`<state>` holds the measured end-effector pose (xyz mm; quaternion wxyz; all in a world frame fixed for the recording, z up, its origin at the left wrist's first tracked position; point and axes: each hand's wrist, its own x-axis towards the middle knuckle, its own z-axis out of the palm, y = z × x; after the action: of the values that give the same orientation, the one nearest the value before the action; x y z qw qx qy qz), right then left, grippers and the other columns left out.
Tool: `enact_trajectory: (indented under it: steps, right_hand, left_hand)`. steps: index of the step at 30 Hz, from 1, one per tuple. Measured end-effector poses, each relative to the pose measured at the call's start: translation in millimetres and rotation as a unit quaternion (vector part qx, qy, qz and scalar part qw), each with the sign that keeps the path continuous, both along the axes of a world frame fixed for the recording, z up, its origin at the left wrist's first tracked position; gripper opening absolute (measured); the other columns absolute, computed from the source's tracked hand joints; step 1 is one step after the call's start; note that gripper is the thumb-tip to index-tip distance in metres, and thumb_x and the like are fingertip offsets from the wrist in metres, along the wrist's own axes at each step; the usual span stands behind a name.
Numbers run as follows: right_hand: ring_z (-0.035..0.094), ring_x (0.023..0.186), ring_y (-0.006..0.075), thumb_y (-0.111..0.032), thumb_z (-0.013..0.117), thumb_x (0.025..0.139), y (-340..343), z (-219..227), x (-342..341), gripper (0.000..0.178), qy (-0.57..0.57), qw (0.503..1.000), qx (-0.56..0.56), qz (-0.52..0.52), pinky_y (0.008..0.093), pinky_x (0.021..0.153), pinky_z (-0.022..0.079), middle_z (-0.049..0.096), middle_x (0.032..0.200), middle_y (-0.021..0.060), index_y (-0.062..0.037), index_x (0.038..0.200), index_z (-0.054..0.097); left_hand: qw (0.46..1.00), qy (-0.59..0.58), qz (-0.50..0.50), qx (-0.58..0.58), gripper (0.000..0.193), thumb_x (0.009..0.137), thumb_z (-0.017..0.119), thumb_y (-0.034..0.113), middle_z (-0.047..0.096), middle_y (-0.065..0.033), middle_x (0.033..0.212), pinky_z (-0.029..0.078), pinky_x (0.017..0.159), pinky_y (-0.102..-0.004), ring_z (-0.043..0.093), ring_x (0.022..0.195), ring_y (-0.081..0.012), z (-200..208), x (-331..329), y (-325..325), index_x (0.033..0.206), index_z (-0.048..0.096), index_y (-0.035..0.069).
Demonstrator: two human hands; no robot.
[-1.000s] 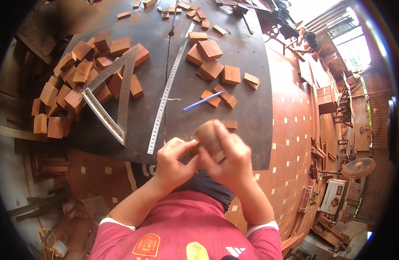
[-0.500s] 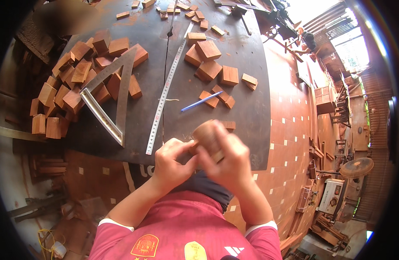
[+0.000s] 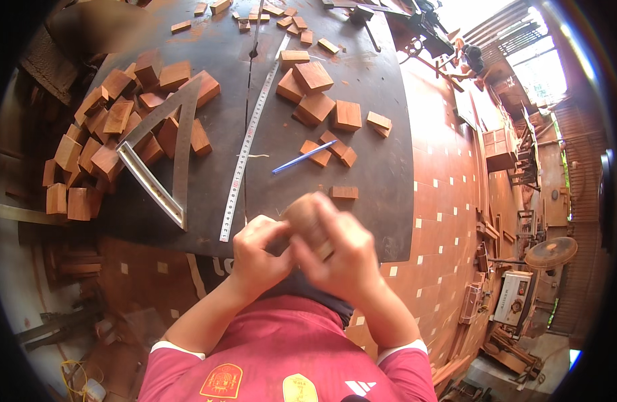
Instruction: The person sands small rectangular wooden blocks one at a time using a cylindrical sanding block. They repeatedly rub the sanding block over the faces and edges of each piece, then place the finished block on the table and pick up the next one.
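Note:
Above the table's near edge, my right hand [image 3: 343, 249] is closed around a brown wooden piece [image 3: 303, 212], smeared by motion. My left hand [image 3: 260, 249] meets it from the other side, thumb and fingers pinched at its lower left. The piece's exact shape is partly covered by my fingers. Just beyond my hands lies a small wooden block [image 3: 344, 192]. A blue pen [image 3: 302, 158] rests across one of two small blocks [image 3: 316, 153] farther off. Left of my hands, a white measuring strip [image 3: 236, 191] runs away along the dark table [image 3: 275, 184].
A metal triangle [image 3: 183, 155] leans over a large heap of wooden blocks [image 3: 119, 116] at left. More blocks [image 3: 313, 77] stand stacked beyond the pen, with small offcuts [image 3: 285, 22] at the far end. A fan [image 3: 551, 253] and tiled floor [image 3: 436, 221] are to the right.
My hands have shifted slightly left and toward me, still together on the wooden piece. The small block beyond them shows more fully. The whole view has drifted a little.

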<state>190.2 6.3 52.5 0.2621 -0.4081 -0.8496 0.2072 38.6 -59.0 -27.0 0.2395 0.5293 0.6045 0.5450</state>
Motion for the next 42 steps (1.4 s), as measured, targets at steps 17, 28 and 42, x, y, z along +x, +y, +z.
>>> enact_trajectory:
  steps: [17, 28, 42]
  right_hand:
    - [0.074, 0.08, 0.0375, -0.017, 0.086, 0.083, 12.4, -0.2, 3.7, 0.071, 0.01, 1.0, 0.018, 0.01, 0.0425, 0.069, 0.063, 0.071, 0.094, 0.0239, 0.0076, 0.144, 0.058]
    - [0.075, 0.08, 0.0391, -0.012, 0.086, 0.081, -4.0, 5.7, -2.7, 0.065, 0.013, 1.0, -0.026, 0.01, 0.0432, 0.073, 0.061, 0.072, 0.095, 0.0239, 0.004, 0.14, 0.064]
    - [0.074, 0.076, 0.0397, -0.02, 0.085, 0.086, 9.0, -2.4, -1.2, 0.065, -0.001, 1.0, 0.022, -0.014, 0.0448, 0.065, 0.062, 0.071, 0.091, 0.0231, 0.0048, 0.14, 0.061]
  left_hand:
    - [1.0, -0.009, 0.013, 0.015, 0.029, 0.074, 0.09, 0.013, 0.074, -0.0121, 0.086, 0.058, 0.068, -0.0376, 0.074, 0.077, -0.0289, 1.2, 1.4, 1.7, 0.099, 0.08, 0.004]
    - [1.0, 0.018, -0.013, 0.0, 0.031, 0.074, 0.091, 0.01, 0.075, -0.0126, 0.086, 0.057, 0.07, -0.0363, 0.073, 0.077, -0.0273, 2.5, -1.6, 0.6, 0.101, 0.08, 0.001]
    - [0.999, -0.02, 0.028, 0.027, 0.028, 0.072, 0.091, 0.016, 0.072, -0.0105, 0.081, 0.056, 0.065, -0.039, 0.07, 0.073, -0.0279, -5.3, 5.7, 2.9, 0.095, 0.078, 0.005]
